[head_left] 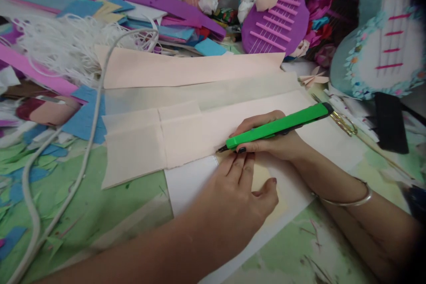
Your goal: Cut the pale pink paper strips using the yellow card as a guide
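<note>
- The clock is being centred on the left hand (233, 186); its fingers are being laid flat and close together, thumb spread apart, over a smooth white paper sheet (186, 195) and a pale yellow flat piece (261, 175).
- Near two o'clock, a long green plastic tool, cutter-like, with dark ends (279, 126) is being pinched by the right hand (284, 148), between the thumb and the bent fingers.
- Its dark tip is being pointed down to the left, at eleven o'clock, just beside the left fingertips; whether paper is being touched cannot be told.
- The tool is being judged light and stiff, perhaps a little slippery; the front part of the body is being recommended as grip, away from the tip.
- The white sheet is being judged light, flexible and easily creased; flat pressing is being preferred, with fingertips off the tip's line.
- Between nine and ten o'clock, pale peach layered paper pieces (135, 151) are being seen; at eleven, a long peach paper strip (193, 71).
</note>
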`<act>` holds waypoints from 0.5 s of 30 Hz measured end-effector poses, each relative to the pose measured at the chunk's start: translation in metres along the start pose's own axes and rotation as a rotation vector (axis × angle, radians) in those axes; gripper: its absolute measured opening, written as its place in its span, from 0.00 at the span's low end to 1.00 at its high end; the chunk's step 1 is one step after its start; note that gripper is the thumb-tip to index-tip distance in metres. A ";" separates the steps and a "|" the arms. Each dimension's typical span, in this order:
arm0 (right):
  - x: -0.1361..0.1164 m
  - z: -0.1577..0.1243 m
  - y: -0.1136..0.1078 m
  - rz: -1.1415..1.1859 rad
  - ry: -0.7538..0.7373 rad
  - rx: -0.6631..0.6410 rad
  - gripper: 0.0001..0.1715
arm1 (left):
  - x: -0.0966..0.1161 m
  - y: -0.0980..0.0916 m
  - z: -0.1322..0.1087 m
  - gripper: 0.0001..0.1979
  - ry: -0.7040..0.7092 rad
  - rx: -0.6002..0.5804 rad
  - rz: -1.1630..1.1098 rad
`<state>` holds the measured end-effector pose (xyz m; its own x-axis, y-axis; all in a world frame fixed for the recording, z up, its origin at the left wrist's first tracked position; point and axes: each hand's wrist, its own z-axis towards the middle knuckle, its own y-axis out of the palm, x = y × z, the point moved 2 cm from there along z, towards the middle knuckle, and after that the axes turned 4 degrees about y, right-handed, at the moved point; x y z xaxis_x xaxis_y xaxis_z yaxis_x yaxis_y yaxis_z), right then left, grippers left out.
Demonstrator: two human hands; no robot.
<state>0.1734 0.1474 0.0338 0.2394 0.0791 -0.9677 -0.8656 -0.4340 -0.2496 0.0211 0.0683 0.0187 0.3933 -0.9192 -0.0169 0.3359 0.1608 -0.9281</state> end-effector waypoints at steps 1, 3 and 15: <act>0.000 0.000 0.000 -0.012 0.001 0.002 0.11 | 0.000 0.000 0.000 0.16 0.000 0.004 0.001; -0.001 0.000 0.000 -0.033 0.004 0.007 0.11 | 0.001 0.000 -0.001 0.16 -0.002 0.001 -0.003; -0.001 0.001 0.000 -0.033 0.006 0.030 0.09 | 0.000 -0.001 0.000 0.16 0.000 0.002 -0.012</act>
<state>0.1726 0.1478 0.0346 0.2707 0.0876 -0.9587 -0.8701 -0.4038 -0.2826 0.0207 0.0678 0.0191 0.3890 -0.9212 -0.0061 0.3419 0.1505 -0.9276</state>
